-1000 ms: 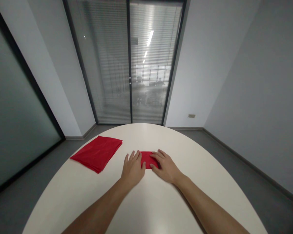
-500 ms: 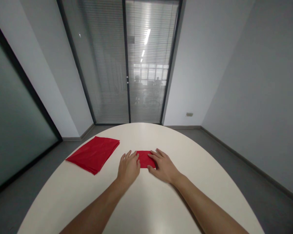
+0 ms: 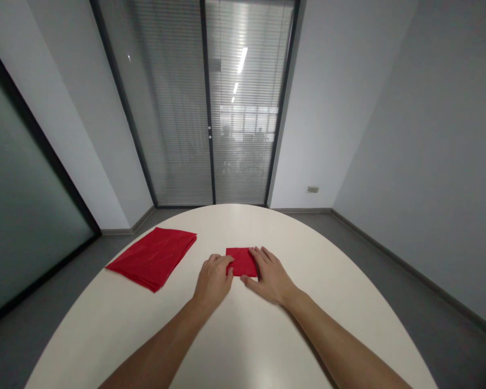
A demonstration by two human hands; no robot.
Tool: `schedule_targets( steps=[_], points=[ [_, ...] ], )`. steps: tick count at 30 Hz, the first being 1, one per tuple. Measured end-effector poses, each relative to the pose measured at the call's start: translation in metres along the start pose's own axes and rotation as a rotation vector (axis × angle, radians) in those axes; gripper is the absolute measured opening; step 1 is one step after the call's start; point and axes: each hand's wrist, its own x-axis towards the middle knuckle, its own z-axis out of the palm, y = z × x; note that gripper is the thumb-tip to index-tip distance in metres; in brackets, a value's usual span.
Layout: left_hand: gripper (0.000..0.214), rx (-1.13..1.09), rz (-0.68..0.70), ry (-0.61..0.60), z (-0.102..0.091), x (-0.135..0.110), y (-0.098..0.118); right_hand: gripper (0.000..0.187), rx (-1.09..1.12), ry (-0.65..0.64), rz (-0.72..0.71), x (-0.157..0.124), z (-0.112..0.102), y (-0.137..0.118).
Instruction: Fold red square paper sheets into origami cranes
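A small folded red sheet (image 3: 242, 262), cloth or paper I cannot tell, lies flat on the white table between my hands. My left hand (image 3: 214, 278) is at its left edge, fingers bent and closed with thumb and forefinger on that edge. On the right side of the sheet my right hand (image 3: 270, 275) rests flat, fingers stretched out and thumb apart, covering the right edge. Farther left, untouched, is a stack of larger red sheets (image 3: 154, 258), its layered edges showing.
The round white table (image 3: 235, 335) curves away at both sides, and the red stack reaches its left rim. Beyond stand a glass door (image 3: 243, 162) with blinds and a grey wall (image 3: 429, 162) at the right.
My left fingers have curled in more at the sheet's left edge. My right fingers have drawn closer together and lie flatter on it. The stack has not moved on the table.
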Motion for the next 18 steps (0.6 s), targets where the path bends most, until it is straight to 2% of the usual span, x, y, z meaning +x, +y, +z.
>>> schedule_targets(
  steps=[6, 15, 18],
  points=[
    [0.032, -0.025, -0.003, -0.003, -0.0020, 0.0001, -0.0009, 0.080, 0.056, 0.043, -0.026, 0.0013, 0.0050, 0.0044],
    [0.040, -0.005, -0.029, -0.058, -0.0045, 0.0014, -0.0020, 0.076, 0.030, 0.055, -0.052, 0.0024, 0.0005, 0.0029],
    [0.038, -0.015, -0.020, -0.036, -0.0034, 0.0008, -0.0006, 0.074, 0.026, 0.040, -0.057, 0.0007, -0.0021, 0.0021]
  ],
)
